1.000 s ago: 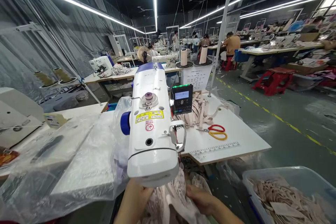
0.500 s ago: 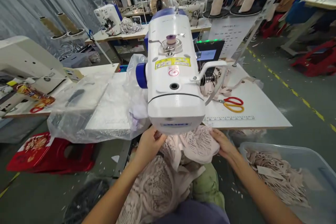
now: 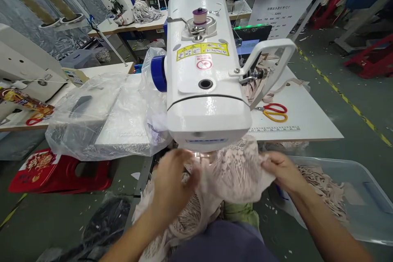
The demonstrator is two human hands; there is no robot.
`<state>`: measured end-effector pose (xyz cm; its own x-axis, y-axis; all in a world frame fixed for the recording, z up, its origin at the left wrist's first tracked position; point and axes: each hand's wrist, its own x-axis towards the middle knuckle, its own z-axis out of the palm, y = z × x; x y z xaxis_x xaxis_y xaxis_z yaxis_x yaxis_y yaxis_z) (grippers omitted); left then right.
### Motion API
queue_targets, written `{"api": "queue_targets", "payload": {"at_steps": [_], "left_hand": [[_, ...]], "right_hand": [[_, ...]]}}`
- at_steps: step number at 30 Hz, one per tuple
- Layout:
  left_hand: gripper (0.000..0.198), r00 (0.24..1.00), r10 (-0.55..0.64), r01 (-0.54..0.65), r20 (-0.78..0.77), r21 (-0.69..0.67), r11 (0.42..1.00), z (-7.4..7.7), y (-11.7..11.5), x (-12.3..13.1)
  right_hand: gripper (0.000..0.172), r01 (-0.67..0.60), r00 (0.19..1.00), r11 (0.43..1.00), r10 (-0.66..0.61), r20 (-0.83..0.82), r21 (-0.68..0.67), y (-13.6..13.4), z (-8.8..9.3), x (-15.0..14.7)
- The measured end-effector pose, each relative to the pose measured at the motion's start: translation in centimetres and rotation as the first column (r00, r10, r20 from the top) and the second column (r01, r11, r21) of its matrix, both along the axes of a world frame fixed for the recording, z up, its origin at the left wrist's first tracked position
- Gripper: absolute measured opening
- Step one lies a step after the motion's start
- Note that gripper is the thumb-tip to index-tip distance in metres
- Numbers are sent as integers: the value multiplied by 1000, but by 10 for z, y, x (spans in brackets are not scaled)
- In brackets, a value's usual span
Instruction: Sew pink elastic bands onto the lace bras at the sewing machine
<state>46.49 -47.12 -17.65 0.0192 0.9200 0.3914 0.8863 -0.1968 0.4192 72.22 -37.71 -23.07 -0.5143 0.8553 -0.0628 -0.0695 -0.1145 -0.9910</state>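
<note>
Grey workshop floor (image 3: pixel 365 94), pale pink lacy fabric (image 3: pixel 241 172) below a white, blue-trimmed sewing machine (image 3: pixel 211 108), right hand (image 3: pixel 282 170) pinching the fabric's edge, blurred left hand (image 3: pixel 173 182) opposite, finger grip unclear.

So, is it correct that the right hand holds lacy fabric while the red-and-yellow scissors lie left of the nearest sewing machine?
Not quite: the head view shows the scissors right of that machine; the right hand does hold lacy fabric.
</note>
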Motion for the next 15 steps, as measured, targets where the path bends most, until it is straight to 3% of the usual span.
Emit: {"api": "queue_targets", "payload": {"at_steps": [1, 3, 4, 5, 7, 9, 12, 15], "left_hand": [[29, 993, -120, 120, -14, 92, 988, 1, -8, 11], [51, 925, -380, 379, -13, 104, 920, 1, -20, 28], [52, 894, -447, 446, 24, 34, 894, 0, -22, 32], [43, 890, -448, 454, 88, -75, 888, -2, -22, 33], [27, 929, -271, 343, 251, -312, 886, -5, -16, 26], [31, 927, -44, 219, 372, -442, 870, -9, -5, 12], [26, 884, 156, 41, 440, -405, 913, -15, 13, -4], [20, 870, 254, -100, 423, -352, 930, -19, 28, -8]], "right_hand": [[42, -181, 983, 978, 181, 11, 107, -9, 9, -7], [38, -520, 850, 807, 521, 79, 281, -24, 26, -23], [39, -601, 793, 727, 594, 135, 333, -30, 32, -31], [41, -627, 774, 689, 604, 190, 364, -33, 36, -38], [42, -547, 836, 752, 468, 287, 369, -32, 38, -48], [39, -405, 887, 850, 276, 371, 336, -23, 32, -55], [42, -252, 886, 914, 86, 455, 318, -3, 16, -63], [47, -213, 898, 930, 66, 435, 299, 13, 3, -72]]}}
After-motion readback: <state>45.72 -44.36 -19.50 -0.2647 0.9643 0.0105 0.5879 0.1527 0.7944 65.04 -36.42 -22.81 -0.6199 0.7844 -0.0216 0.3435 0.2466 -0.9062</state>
